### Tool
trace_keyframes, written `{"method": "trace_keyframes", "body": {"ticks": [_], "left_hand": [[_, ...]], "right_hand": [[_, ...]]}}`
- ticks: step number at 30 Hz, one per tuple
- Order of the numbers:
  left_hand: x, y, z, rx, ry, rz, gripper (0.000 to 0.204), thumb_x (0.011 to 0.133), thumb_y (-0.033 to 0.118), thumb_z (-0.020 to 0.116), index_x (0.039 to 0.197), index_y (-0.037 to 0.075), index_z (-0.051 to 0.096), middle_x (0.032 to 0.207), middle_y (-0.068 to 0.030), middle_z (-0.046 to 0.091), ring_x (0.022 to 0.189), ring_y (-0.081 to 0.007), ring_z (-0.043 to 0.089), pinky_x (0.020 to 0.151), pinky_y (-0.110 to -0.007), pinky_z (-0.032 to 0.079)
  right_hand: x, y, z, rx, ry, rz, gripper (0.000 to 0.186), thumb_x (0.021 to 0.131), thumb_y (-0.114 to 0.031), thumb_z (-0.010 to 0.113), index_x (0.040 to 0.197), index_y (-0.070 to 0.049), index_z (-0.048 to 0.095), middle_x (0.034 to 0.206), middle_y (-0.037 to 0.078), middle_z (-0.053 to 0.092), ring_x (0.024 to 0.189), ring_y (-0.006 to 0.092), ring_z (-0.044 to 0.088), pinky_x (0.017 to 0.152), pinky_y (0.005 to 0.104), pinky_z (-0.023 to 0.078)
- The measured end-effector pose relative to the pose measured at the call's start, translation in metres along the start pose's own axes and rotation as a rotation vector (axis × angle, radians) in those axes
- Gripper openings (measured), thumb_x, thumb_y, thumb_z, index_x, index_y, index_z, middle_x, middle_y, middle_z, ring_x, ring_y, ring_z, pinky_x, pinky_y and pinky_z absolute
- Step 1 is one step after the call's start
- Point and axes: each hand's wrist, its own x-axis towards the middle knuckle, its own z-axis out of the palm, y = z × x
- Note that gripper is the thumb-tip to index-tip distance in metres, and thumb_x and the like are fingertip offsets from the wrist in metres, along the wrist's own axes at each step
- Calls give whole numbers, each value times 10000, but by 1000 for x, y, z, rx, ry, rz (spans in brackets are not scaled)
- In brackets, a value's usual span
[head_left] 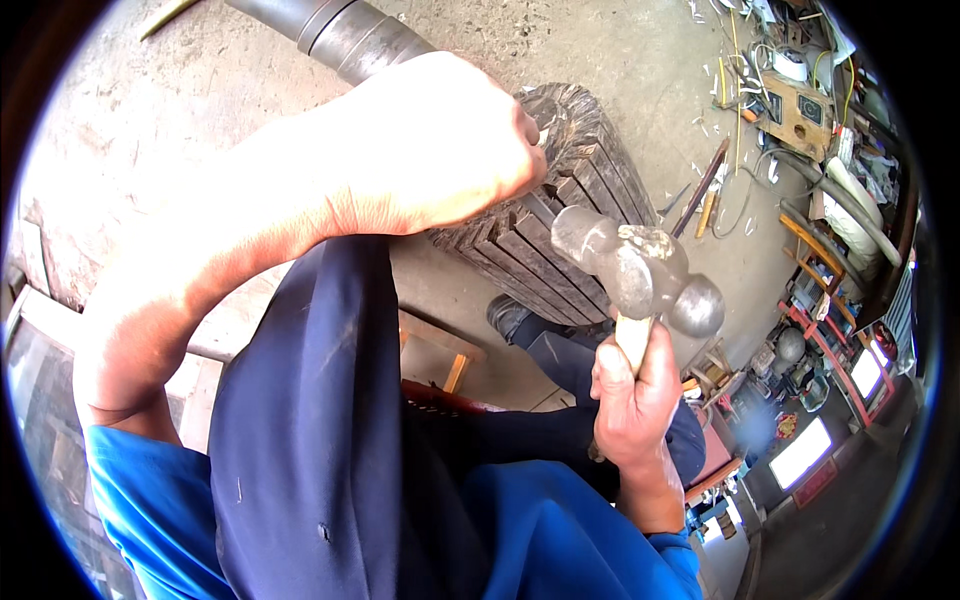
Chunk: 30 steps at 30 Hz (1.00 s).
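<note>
Right grip (635, 405), near right, clenched round the handle of a hammer (632, 268), whose head is beside the end of a rod (541, 207); left grip (440, 145) closed on the rod, over a grooved block (530, 262). A pipe (365, 42) appears far left.

Floor (660, 90) | slatted wooden block (535, 258) | dark bar (702, 187) | yellowish stick (706, 214)

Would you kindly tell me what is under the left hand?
Beneath the left hand, part of a dark grooved block shows, and a metal rod sticks out toward the hammer. The hand hides its own grip, the rest of the rod and some of the block.
</note>
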Motion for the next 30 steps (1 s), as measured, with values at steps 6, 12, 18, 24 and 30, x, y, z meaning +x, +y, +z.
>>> {"method": "trace_keyframes", "body": {"ticks": [6,12,18,24,30], "left_hand": [[16,-4,21,-63,15,75,131,838,100,681,767,12,616,794,-106,606,832,-301,687,726,-398,586],[-1,4,16,-17,38,33,168,836,131,683,751,16,594,789,-101,590,815,-306,662,718,-411,572],[-6,6,11,19,77,51,201,822,156,687,730,38,552,773,-88,560,794,-290,638,696,-403,551],[-5,1,10,65,57,92,200,806,182,682,743,52,544,786,-78,548,789,-268,615,690,-389,540],[-11,1,10,127,7,70,166,784,177,688,775,59,571,804,-62,544,799,-251,609,692,-384,523]], "right_hand": [[-9,5,1,-130,34,-81,349,1063,-137,603,1313,99,544,912,102,644,685,83,577,612,239,474],[-16,11,4,-121,7,-123,297,1043,-123,634,1249,85,585,831,61,636,613,89,569,559,264,472],[-16,12,3,-81,4,-200,242,1026,-83,631,1208,74,605,873,73,654,654,104,580,583,273,479],[-8,8,10,3,13,-169,206,1001,-53,659,1156,81,644,910,94,678,749,172,619,668,298,507],[-5,15,17,-72,-25,-153,355,911,-37,756,1216,73,609,975,206,736,799,382,759,706,424,595]]}}
